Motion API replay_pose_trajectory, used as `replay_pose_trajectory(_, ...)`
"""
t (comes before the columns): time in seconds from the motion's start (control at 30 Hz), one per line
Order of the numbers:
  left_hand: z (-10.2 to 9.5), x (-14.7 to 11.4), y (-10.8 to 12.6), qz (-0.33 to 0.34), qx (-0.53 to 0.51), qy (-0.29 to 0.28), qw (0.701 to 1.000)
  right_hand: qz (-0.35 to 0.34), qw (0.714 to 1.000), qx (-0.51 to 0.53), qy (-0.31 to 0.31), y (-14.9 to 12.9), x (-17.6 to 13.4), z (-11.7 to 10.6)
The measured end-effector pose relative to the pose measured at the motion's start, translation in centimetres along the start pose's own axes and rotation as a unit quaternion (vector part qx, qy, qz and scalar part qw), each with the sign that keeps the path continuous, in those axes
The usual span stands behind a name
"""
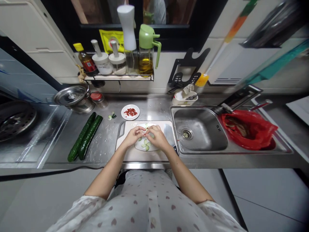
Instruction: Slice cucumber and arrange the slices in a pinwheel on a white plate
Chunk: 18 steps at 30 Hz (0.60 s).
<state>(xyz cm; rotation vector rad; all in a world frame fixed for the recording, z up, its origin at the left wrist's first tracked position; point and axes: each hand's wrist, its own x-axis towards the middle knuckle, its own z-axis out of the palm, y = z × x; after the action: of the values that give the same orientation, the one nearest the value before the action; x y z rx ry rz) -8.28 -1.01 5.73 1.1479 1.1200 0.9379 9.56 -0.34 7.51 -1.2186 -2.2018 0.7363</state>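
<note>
Holding left hand over the left part of the oval plate, curling the fingers inward and setting thumb and forefinger narrowly together. Holding right hand over the right part, bending the fingers toward the left fingertips in a similarly narrow posture. Meeting at or just beside one another above the middle of the plate. Not revealing clearly any item between the fingertips; leaving the grip of either hand impossible to tell.

Showing pale green cucumber slices lying on the near part of the plate in a curved cluster, with more lying partly hidden beneath the hands. Supporting the plate on a light cutting board. Carrying a broad-bladed knife along the right edge of the board, pointing the dark handle toward the near side.

Presenting a small dish of chopped red pieces just beyond the board, with cucumber ends lying to its left. Showing two whole cucumbers lying side by side at left, near a lidded steel pot standing farther back. Displaying a steel sink at right, with a red plastic bag sitting beyond its right edge.
</note>
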Motion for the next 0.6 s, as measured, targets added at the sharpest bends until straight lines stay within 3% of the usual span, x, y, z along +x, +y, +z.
replay_pose_trajectory(0.17,0.3,0.0,-0.1,0.005,-0.004,-0.007,1.000,0.000,1.000,0.001,0.013,0.4,-0.4,-0.3)
replay_pose_trajectory(0.3,-0.2,0.0,-0.9,0.020,0.020,0.056,0.998,0.027,0.999,-0.012,0.035,1.6,-1.1,-0.9)
replay_pose_trajectory(0.43,-1.0,-0.4,-2.1,0.020,0.090,0.106,0.990,0.059,0.998,-0.027,0.024,2.9,-2.2,-0.5)
replay_pose_trajectory(0.6,-1.0,-1.4,-3.2,-0.001,0.225,0.109,0.968,0.064,0.995,-0.066,-0.028,3.3,-3.5,1.8)
